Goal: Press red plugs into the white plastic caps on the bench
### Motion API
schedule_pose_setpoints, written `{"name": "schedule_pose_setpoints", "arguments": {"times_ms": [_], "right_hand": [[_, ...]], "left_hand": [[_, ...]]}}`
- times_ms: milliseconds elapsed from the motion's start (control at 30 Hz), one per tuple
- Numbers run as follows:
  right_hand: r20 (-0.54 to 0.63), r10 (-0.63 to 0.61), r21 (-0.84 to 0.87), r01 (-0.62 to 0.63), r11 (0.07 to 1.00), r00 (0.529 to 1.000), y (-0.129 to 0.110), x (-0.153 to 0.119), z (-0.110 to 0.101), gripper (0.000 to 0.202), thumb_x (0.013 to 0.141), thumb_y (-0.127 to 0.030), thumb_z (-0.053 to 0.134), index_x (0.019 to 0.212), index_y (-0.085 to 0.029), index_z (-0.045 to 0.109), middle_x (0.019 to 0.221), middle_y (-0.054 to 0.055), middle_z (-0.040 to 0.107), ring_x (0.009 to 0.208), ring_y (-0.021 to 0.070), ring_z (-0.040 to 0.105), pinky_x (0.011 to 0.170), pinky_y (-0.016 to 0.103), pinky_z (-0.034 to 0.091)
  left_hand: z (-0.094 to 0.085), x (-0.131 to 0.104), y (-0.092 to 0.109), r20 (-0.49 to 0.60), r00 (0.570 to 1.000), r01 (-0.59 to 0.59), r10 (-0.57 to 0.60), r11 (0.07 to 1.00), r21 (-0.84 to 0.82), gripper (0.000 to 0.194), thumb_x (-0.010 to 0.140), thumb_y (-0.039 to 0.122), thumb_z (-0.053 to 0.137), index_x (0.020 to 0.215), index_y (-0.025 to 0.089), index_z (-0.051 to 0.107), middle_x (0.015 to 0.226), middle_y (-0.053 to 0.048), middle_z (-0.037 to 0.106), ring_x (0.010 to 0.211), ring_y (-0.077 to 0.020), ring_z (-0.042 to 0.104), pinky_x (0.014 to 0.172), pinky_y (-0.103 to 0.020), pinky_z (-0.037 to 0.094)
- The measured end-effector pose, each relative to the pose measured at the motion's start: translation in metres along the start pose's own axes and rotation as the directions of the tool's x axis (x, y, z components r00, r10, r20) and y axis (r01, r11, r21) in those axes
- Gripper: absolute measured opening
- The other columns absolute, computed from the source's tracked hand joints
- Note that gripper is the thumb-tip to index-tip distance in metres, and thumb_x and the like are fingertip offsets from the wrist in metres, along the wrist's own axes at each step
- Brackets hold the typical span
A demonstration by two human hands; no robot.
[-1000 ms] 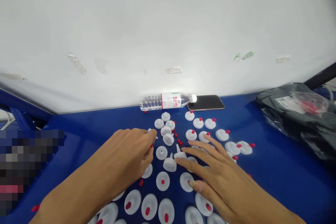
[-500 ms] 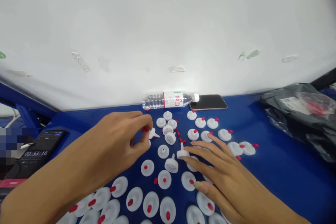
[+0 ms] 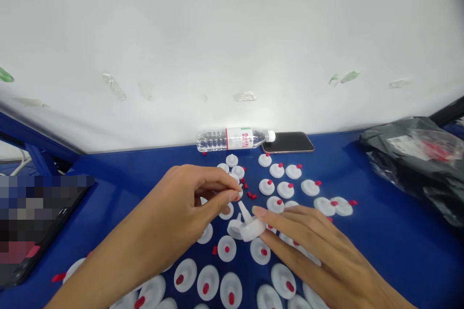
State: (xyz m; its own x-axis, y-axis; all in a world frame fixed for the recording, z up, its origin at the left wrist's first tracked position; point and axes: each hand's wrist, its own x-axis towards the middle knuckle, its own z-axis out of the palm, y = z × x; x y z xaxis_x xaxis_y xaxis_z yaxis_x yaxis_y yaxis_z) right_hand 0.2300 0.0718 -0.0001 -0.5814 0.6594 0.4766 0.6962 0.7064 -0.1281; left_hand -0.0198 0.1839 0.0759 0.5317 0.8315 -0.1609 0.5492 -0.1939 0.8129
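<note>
In my right hand (image 3: 308,241) is a white nozzle lid (image 3: 252,230), pinched by its round base, the thin spout pointing up and left. My left hand (image 3: 197,195) is closed in a pinch on a small red cap (image 3: 236,198), mostly hidden by the fingertips. The red cap is at the tip of the spout; whether it is seated there I cannot tell. Just behind the held lid lies another white nozzle lid (image 3: 235,228) with a bare spout. Several loose red caps (image 3: 249,194) lie beyond my hands.
Many white lids with red tips (image 3: 231,290) spread over the blue table (image 3: 119,166). A water bottle (image 3: 232,139) and a phone (image 3: 288,142) lie along the white wall. At right is a dark plastic bag (image 3: 409,154); at left, a partly blurred black device (image 3: 54,227).
My left hand has moved right, bringing the red cap to the spout. My right hand has closed on a white nozzle lid, lifted it and tilted it toward my left hand.
</note>
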Motion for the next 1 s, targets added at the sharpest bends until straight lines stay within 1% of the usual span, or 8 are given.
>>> {"name": "schedule_pose_setpoints", "arguments": {"times_ms": [233, 367, 533, 667, 733, 833, 933, 1000], "right_hand": [[-0.003, -0.016, -0.005, 0.016, 1.000, 1.000, 0.000, 0.000, -0.005, 0.078, 0.109, -0.056, 0.048, 0.173, -0.018, 0.023, 0.165, 0.005, 0.051, 0.139, 0.0256, 0.063, 0.123, 0.038, 0.043], [-0.015, -0.006, 0.008, 0.006, 1.000, 1.000, -0.001, 0.005, -0.007, 0.079, 0.109, -0.050, 0.052, 0.173, -0.016, 0.020, 0.159, 0.009, 0.059, 0.135, 0.0245, 0.066, 0.120, 0.036, 0.046], [-0.046, 0.052, 0.050, -0.050, 0.998, 0.998, -0.008, 0.011, -0.010, 0.071, 0.109, -0.042, 0.056, 0.171, -0.020, 0.030, 0.139, 0.009, 0.075, 0.122, 0.0249, 0.074, 0.114, 0.038, 0.053], [-0.078, 0.044, 0.028, -0.042, 0.999, 0.996, -0.008, 0.011, -0.006, 0.060, 0.110, -0.037, 0.053, 0.165, -0.015, 0.042, 0.138, 0.012, 0.076, 0.126, 0.0235, 0.072, 0.115, 0.037, 0.052], [-0.097, 0.011, -0.010, -0.012, 1.000, 0.995, -0.007, 0.010, -0.004, 0.053, 0.112, -0.036, 0.049, 0.159, -0.012, 0.049, 0.143, 0.013, 0.072, 0.133, 0.0214, 0.067, 0.118, 0.035, 0.049], [-0.066, 0.018, -0.073, -0.023, 0.997, 0.998, -0.005, 0.006, -0.003, 0.047, 0.111, -0.033, 0.052, 0.155, -0.017, 0.056, 0.162, 0.013, 0.056, 0.148, 0.0209, 0.053, 0.120, 0.035, 0.045], [-0.032, 0.050, -0.081, -0.053, 0.995, 0.998, -0.005, 0.000, -0.003, 0.054, 0.107, -0.023, 0.055, 0.161, -0.022, 0.049, 0.172, 0.011, 0.040, 0.154, 0.0220, 0.044, 0.121, 0.039, 0.046], [-0.024, 0.076, -0.077, -0.077, 0.994, 0.997, -0.004, -0.003, -0.002, 0.061, 0.106, -0.018, 0.054, 0.165, -0.025, 0.043, 0.173, 0.010, 0.036, 0.153, 0.0220, 0.045, 0.119, 0.040, 0.049]], "left_hand": [[0.000, 0.000, 0.001, 0.126, 0.985, 0.142, -0.118, 0.970, -0.199, 0.019, 0.099, 0.042, 0.070, 0.103, 0.028, 0.082, 0.075, 0.005, 0.080, 0.053, -0.0063, 0.061, 0.044, -0.009, 0.047], [-0.003, 0.001, 0.001, 0.169, 0.977, 0.177, -0.129, 0.936, -0.304, 0.016, 0.100, 0.038, 0.072, 0.106, 0.028, 0.082, 0.082, 0.003, 0.082, 0.071, -0.0102, 0.075, 0.045, -0.009, 0.048], [-0.003, 0.001, 0.003, 0.240, 0.963, 0.214, -0.123, 0.891, -0.400, 0.017, 0.101, 0.036, 0.070, 0.111, 0.028, 0.081, 0.086, 0.001, 0.083, 0.087, -0.0156, 0.080, 0.050, -0.012, 0.050], [-0.003, -0.002, 0.003, 0.212, 0.963, 0.237, -0.165, 0.895, -0.379, 0.020, 0.092, 0.034, 0.080, 0.111, 0.028, 0.082, 0.086, 0.002, 0.084, 0.073, -0.0116, 0.073, 0.050, -0.012, 0.048], [-0.003, -0.004, 0.004, 0.154, 0.977, 0.193, -0.148, 0.920, -0.342, 0.019, 0.087, 0.030, 0.083, 0.106, 0.029, 0.083, 0.081, 0.005, 0.082, 0.064, -0.0096, 0.067, 0.051, -0.013, 0.049], [-0.006, -0.008, 0.007, 0.024, 0.998, 0.059, -0.056, 0.981, -0.187, 0.010, 0.087, 0.034, 0.081, 0.097, 0.032, 0.085, 0.082, 0.007, 0.082, 0.069, -0.0107, 0.071, 0.060, -0.014, 0.054], [-0.014, -0.013, 0.010, -0.071, 0.997, 0.008, -0.001, 0.995, 0.099, 0.011, 0.089, 0.038, 0.074, 0.086, 0.034, 0.083, 0.082, 0.009, 0.082, 0.069, -0.0123, 0.075, 0.061, -0.016, 0.054], [-0.020, -0.016, 0.006, -0.064, 0.998, 0.048, -0.030, 0.950, 0.309, 0.017, 0.089, 0.036, 0.067, 0.079, 0.032, 0.080, 0.078, 0.007, 0.081, 0.065, -0.0147, 0.074, 0.057, -0.020, 0.050]]}}
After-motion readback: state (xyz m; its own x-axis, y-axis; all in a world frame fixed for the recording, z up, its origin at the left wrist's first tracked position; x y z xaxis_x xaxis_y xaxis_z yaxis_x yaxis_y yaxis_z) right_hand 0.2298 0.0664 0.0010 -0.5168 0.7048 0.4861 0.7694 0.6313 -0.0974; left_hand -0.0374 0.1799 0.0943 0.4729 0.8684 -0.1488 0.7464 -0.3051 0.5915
